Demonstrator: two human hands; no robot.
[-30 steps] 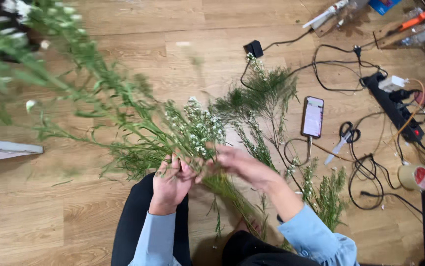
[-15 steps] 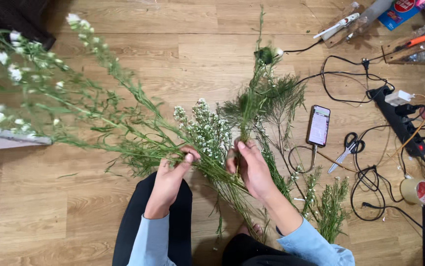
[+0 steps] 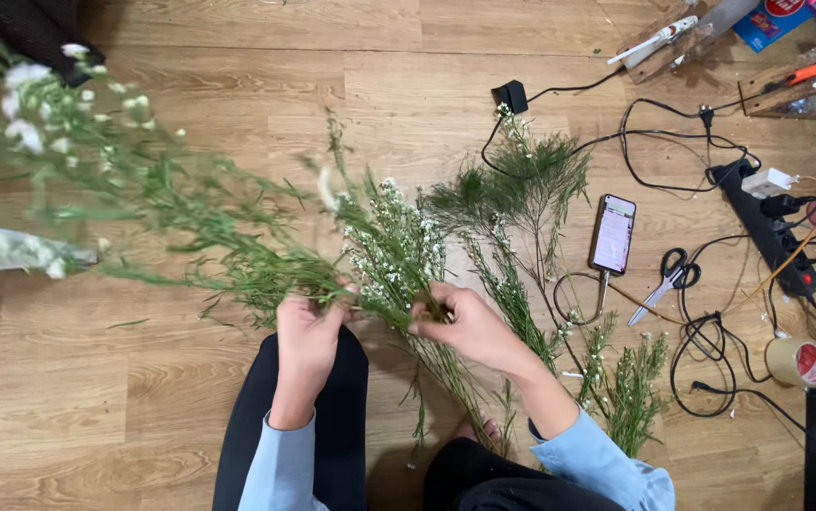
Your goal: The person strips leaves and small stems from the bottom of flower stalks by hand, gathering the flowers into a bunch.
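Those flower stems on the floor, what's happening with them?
A person sits on a wooden floor, gathering green stems with small white flowers. The left hand grips the bunch where the stems meet; the right hand pinches stems just beside it. More cut greenery lies loose to the right, next to a phone, scissors, a tape roll and a power strip with tangled cables.

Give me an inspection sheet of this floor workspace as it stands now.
Surface: wooden floor, strewn with loose green sprigs.
Job's things: bunch of white-flowered stems.
Clutter: phone, scissors, tape roll.
Grippers: left hand grips the stems; right hand pinches them, fingers closed.
Cables: black leads tangled by a power strip.
Surroundings: tools at top right, blurred.
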